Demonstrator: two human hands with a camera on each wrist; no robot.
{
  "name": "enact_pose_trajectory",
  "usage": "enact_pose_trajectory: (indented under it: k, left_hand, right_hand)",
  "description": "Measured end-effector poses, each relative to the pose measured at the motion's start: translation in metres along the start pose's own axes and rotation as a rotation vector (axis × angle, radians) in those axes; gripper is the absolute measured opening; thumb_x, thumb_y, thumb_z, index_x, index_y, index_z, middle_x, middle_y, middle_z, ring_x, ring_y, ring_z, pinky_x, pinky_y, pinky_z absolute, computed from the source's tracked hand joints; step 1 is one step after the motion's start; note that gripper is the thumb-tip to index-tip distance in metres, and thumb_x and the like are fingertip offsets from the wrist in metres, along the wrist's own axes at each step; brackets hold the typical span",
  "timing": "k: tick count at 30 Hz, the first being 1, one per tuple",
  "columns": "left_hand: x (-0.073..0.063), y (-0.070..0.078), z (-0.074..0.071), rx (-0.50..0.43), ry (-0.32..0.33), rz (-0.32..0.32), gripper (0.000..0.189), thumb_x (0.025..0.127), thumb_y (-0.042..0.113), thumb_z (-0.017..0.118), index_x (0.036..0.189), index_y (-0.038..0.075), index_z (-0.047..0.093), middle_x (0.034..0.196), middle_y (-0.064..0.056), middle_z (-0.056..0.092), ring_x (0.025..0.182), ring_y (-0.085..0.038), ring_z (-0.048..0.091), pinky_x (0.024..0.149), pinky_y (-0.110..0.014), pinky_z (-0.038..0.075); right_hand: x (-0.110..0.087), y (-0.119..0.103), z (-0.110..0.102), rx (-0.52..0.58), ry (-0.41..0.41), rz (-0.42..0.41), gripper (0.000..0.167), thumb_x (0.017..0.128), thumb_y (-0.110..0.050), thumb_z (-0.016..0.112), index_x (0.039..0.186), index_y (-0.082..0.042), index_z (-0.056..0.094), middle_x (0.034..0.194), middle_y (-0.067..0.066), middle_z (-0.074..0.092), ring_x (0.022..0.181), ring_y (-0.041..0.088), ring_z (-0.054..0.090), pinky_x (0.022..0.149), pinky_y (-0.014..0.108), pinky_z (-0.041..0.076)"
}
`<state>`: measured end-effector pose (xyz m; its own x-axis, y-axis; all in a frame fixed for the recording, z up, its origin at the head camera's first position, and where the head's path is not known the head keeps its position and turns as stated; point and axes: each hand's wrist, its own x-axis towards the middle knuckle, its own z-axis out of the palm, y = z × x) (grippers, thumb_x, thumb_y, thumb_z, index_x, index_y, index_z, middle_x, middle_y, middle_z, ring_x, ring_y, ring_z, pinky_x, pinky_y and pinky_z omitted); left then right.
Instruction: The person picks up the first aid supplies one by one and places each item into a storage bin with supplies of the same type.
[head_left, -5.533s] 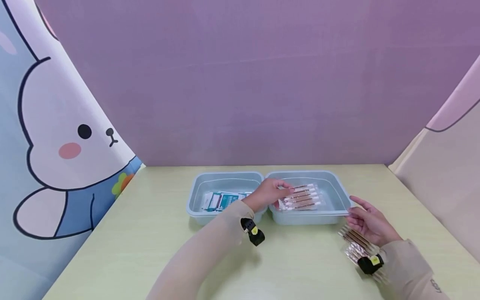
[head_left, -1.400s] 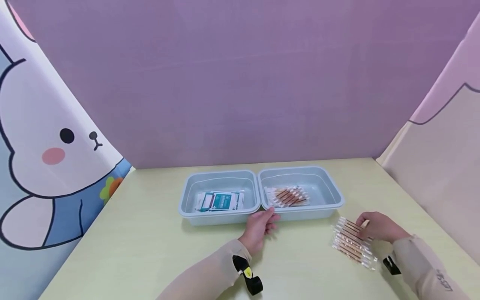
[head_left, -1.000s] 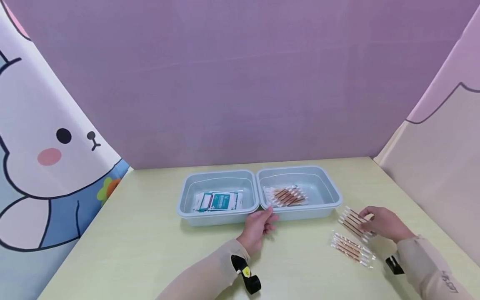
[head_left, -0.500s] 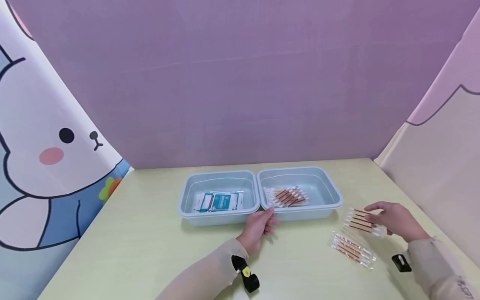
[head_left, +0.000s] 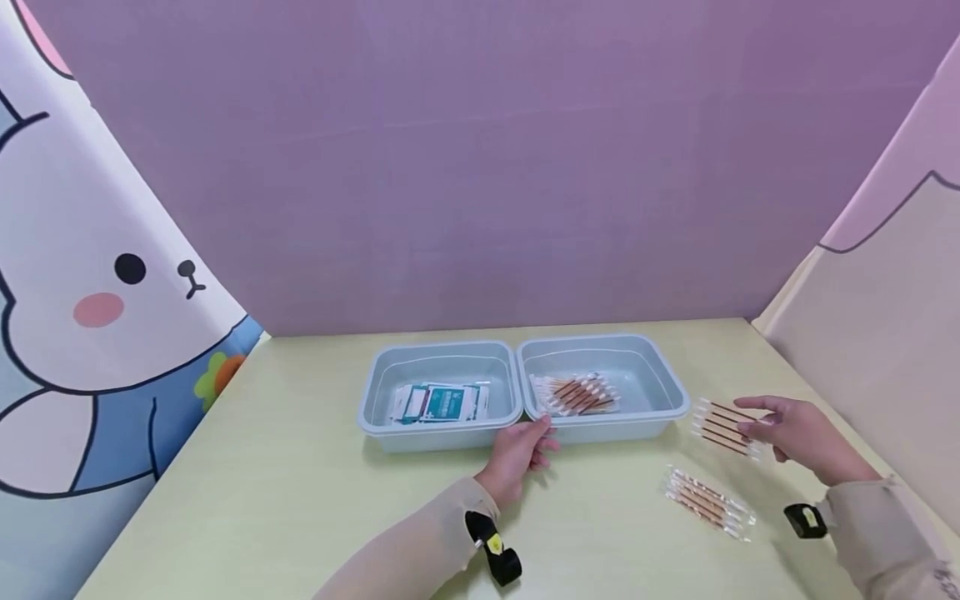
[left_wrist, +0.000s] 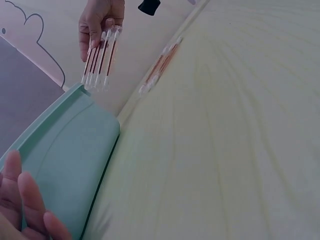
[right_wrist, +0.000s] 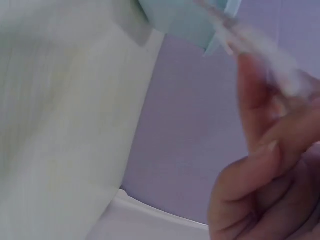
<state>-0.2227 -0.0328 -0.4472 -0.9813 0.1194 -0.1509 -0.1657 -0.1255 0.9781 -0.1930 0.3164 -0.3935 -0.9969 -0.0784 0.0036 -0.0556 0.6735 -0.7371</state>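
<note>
My right hand point(head_left: 806, 437) pinches a clear packet of cotton swabs point(head_left: 723, 429) between thumb and fingers, raised just right of the right-hand bin point(head_left: 678, 408). The swabs have white tips and brown sticks. In the right wrist view the packet point(right_wrist: 270, 52) is blurred. A second packet of swabs point(head_left: 708, 502) lies on the table below that hand. My left hand point(head_left: 516, 458) rests at the front rim of the same bin, near where the two bins meet. Its fingers point(left_wrist: 32, 197) look relaxed beside the bin's wall in the left wrist view.
More swab packets point(head_left: 577, 393) lie inside the right-hand bin. The left-hand bin point(head_left: 367, 408) holds several flat teal-and-white packets point(head_left: 444, 403). Both light-blue bins stand side by side on a pale table point(head_left: 300, 467), with a purple backdrop point(head_left: 510, 183) behind.
My right hand has picked one swab packet off the table, parting it from the other, and lifted it rightward and up. Earlier the left hand left the right bin's inside for its front rim.
</note>
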Motion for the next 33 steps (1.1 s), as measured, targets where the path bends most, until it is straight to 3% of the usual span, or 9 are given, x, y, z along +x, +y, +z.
enact_pose_trajectory:
  k: [4, 6, 9, 11, 14, 23, 33]
  left_hand:
    - [0.002, -0.001, -0.001, -0.009, 0.001, -0.009, 0.036, 0.095, 0.026, 0.060, 0.103, -0.009, 0.066, 0.062, 0.007, 0.063, 0.047, -0.006, 0.047, 0.051, -0.020, 0.035]
    - [0.003, -0.001, -0.003, -0.009, 0.010, -0.007, 0.037, 0.095, 0.026, 0.060, 0.104, -0.009, 0.065, 0.061, 0.007, 0.062, 0.047, -0.007, 0.047, 0.051, -0.020, 0.035]
    - [0.004, 0.001, -0.003, -0.008, 0.025, -0.004, 0.038, 0.095, 0.027, 0.060, 0.104, -0.009, 0.065, 0.061, 0.008, 0.061, 0.047, -0.007, 0.046, 0.051, -0.020, 0.035]
    - [0.003, 0.003, -0.002, -0.013, 0.032, -0.005, 0.037, 0.094, 0.027, 0.061, 0.104, -0.009, 0.066, 0.061, 0.007, 0.061, 0.047, -0.006, 0.046, 0.051, -0.020, 0.035]
    - [0.003, 0.003, 0.000, -0.014, 0.041, -0.016, 0.035, 0.093, 0.026, 0.062, 0.102, -0.007, 0.068, 0.062, 0.006, 0.062, 0.047, -0.007, 0.046, 0.051, -0.020, 0.035]
    - [0.004, -0.002, 0.011, 0.004, 0.008, -0.027, 0.029, 0.093, 0.025, 0.061, 0.095, -0.003, 0.069, 0.064, 0.004, 0.066, 0.046, -0.006, 0.045, 0.051, -0.020, 0.034]
    - [0.005, -0.002, 0.006, -0.009, 0.026, -0.019, 0.028, 0.093, 0.024, 0.062, 0.097, -0.003, 0.069, 0.075, -0.009, 0.071, 0.045, -0.006, 0.045, 0.049, -0.018, 0.033]
  right_hand:
    - [0.000, -0.004, -0.004, -0.091, 0.003, -0.031, 0.043, 0.093, -0.007, 0.059, 0.125, 0.018, 0.049, 0.083, 0.019, 0.067, 0.057, 0.006, 0.049, 0.054, 0.029, 0.042]
    - [0.002, -0.005, -0.007, -0.159, 0.016, -0.057, 0.035, 0.093, -0.008, 0.059, 0.119, 0.016, 0.056, 0.096, 0.026, 0.067, 0.071, 0.018, 0.060, 0.064, 0.036, 0.047]
    - [0.004, -0.005, -0.012, -0.239, 0.039, -0.075, 0.029, 0.093, -0.010, 0.059, 0.111, 0.013, 0.063, 0.092, 0.022, 0.070, 0.082, 0.020, 0.064, 0.071, 0.042, 0.048]
    - [0.003, -0.004, -0.014, -0.224, 0.051, -0.063, 0.030, 0.095, -0.010, 0.056, 0.111, 0.015, 0.061, 0.083, 0.016, 0.070, 0.077, 0.019, 0.065, 0.069, 0.039, 0.049]
    - [0.002, -0.003, -0.015, -0.143, 0.052, -0.015, 0.032, 0.098, -0.009, 0.052, 0.114, 0.019, 0.055, 0.076, 0.006, 0.067, 0.062, 0.004, 0.058, 0.058, 0.028, 0.048]
    - [0.007, -0.017, -0.012, -0.048, 0.067, 0.005, 0.034, 0.100, -0.012, 0.049, 0.118, 0.017, 0.053, 0.078, 0.002, 0.063, 0.056, 0.010, 0.058, 0.055, 0.028, 0.050]
    - [0.058, -0.069, 0.019, 0.048, -0.074, -0.076, 0.036, 0.099, -0.010, 0.051, 0.122, 0.019, 0.049, 0.080, 0.003, 0.062, 0.054, 0.011, 0.053, 0.053, 0.026, 0.047]
